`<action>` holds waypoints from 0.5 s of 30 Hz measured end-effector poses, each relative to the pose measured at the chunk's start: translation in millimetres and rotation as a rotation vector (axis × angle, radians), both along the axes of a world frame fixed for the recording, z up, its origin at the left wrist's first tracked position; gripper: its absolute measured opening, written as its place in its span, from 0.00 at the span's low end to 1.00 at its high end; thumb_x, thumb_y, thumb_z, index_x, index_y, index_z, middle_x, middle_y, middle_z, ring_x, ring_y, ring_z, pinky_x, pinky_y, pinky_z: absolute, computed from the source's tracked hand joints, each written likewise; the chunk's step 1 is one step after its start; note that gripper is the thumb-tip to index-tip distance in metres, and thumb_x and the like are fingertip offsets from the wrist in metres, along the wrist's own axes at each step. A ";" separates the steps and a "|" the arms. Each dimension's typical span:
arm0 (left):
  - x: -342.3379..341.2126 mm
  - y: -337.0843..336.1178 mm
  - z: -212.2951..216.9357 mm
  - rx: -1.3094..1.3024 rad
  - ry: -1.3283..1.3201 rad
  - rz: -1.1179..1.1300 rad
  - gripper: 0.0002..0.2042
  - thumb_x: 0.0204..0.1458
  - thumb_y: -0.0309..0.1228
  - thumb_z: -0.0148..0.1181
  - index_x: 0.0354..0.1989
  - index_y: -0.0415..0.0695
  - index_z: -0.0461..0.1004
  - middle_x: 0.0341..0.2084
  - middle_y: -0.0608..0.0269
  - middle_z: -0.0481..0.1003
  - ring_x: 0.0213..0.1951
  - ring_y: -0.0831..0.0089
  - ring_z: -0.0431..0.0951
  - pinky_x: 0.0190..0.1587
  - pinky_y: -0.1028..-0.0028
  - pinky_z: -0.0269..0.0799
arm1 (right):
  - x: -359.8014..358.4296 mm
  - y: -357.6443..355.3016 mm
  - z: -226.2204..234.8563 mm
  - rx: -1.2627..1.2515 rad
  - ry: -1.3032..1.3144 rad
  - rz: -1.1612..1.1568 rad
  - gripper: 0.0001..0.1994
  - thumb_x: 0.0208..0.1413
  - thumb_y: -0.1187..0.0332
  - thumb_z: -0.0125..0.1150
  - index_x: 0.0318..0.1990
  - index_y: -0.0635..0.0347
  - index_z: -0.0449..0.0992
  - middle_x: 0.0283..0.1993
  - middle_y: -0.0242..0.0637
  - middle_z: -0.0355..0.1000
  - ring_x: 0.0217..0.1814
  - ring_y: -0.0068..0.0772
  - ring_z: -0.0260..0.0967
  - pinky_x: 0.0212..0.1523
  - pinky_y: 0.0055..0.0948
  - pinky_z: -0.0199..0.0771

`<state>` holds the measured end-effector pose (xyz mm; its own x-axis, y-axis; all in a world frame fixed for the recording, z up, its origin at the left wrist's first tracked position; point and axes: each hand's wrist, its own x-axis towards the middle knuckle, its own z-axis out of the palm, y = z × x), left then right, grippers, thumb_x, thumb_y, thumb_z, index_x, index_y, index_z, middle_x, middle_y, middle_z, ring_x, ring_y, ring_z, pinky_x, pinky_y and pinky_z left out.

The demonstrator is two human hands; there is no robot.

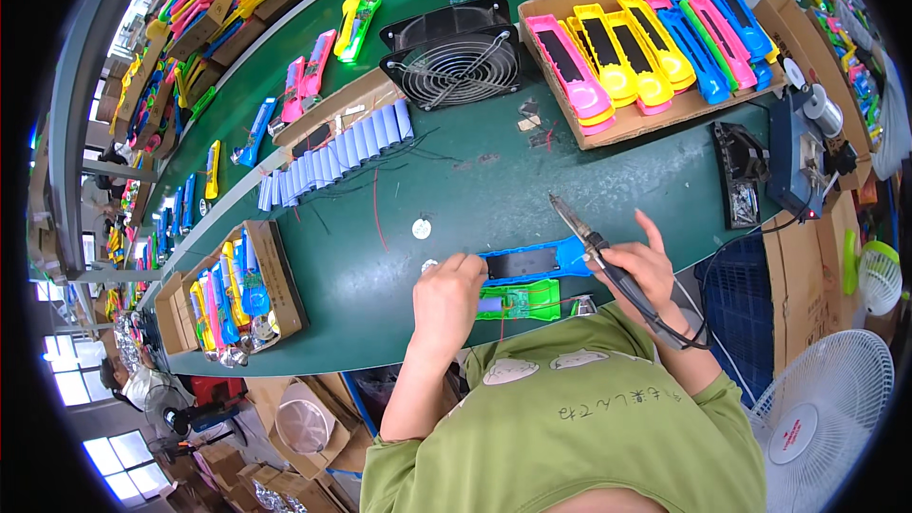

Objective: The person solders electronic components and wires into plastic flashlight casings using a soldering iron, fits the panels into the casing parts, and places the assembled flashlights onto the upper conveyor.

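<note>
Holding the blue case at its two o'clock, the left hand is pinched on one end; the right hand grips a soldering iron that points toward eleven o'clock. If it slipped, it might burn skin or melt plastic.

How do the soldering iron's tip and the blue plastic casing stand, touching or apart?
Apart: the head view shows green tabletop between the soldering iron's tip and the blue plastic casing.
</note>
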<state>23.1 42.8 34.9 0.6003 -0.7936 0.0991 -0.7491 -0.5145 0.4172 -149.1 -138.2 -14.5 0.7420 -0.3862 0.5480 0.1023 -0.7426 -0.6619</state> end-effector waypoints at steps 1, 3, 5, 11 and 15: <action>3.8 1.5 -3.1 0.041 0.000 -0.027 0.02 0.39 0.24 0.59 0.23 0.44 0.75 0.20 0.58 0.70 0.25 0.59 0.73 0.27 0.66 0.68 | 1.9 2.4 5.6 0.037 -0.050 0.011 0.16 0.34 0.73 0.69 0.36 0.58 0.75 0.33 0.39 0.74 0.32 0.32 0.73 0.55 0.48 0.60; 8.7 1.7 -5.3 0.081 0.003 -0.055 0.01 0.39 0.24 0.59 0.22 0.43 0.74 0.21 0.58 0.71 0.26 0.59 0.73 0.27 0.66 0.68 | 7.9 9.1 14.8 0.100 -0.041 0.057 0.14 0.38 0.73 0.68 0.36 0.61 0.75 0.34 0.40 0.75 0.30 0.32 0.73 0.49 0.43 0.67; 11.3 1.1 -5.9 0.124 0.063 -0.049 0.01 0.39 0.24 0.59 0.23 0.43 0.75 0.21 0.58 0.71 0.26 0.59 0.74 0.27 0.66 0.69 | 11.4 22.1 9.0 0.499 0.051 -0.022 0.11 0.42 0.74 0.65 0.35 0.66 0.74 0.33 0.40 0.74 0.29 0.31 0.73 0.43 0.38 0.71; 21.2 7.2 -7.2 0.079 0.207 -0.180 0.01 0.40 0.24 0.58 0.23 0.42 0.74 0.23 0.58 0.71 0.27 0.59 0.74 0.30 0.66 0.69 | 29.6 28.1 -4.5 1.204 0.076 -0.008 0.07 0.49 0.79 0.58 0.36 0.71 0.70 0.29 0.39 0.72 0.27 0.22 0.72 0.27 0.17 0.74; 24.0 2.9 -8.1 0.148 0.113 -0.187 0.00 0.39 0.24 0.58 0.21 0.43 0.74 0.22 0.59 0.70 0.29 0.60 0.72 0.32 0.66 0.68 | 34.7 25.9 -6.1 1.256 0.131 -0.005 0.06 0.49 0.78 0.57 0.35 0.70 0.70 0.27 0.36 0.71 0.25 0.21 0.71 0.25 0.18 0.72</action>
<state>47.1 45.7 26.8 0.4429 -0.8924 -0.0862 -0.7895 -0.4337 0.4342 -114.4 -112.4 -20.6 0.7596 -0.5891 -0.2757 -0.0187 0.4040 -0.9146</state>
